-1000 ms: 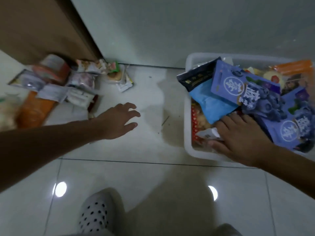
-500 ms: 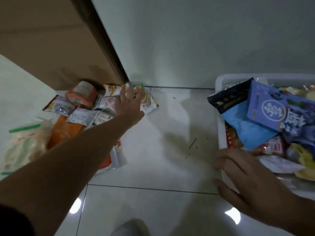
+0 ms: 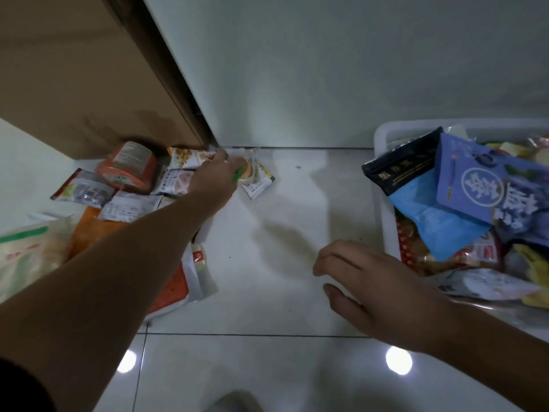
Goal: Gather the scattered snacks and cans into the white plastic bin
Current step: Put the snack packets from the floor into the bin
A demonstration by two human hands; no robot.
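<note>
Left hand (image 3: pixel 212 179) on small sachet (image 3: pixel 258 182), grip unclear, right hand (image 3: pixel 383 289) relaxed, empty, beside white bin (image 3: pixel 386 209)

white bin (image 3: pixel 385 203) cut off at right; left hand's (image 3: pixel 212 181) grip blurred

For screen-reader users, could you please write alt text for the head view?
A left hand touches a small snack packet at the edge of a pile on the floor, while the right hand hovers empty beside a white bin full of snacks.
</note>
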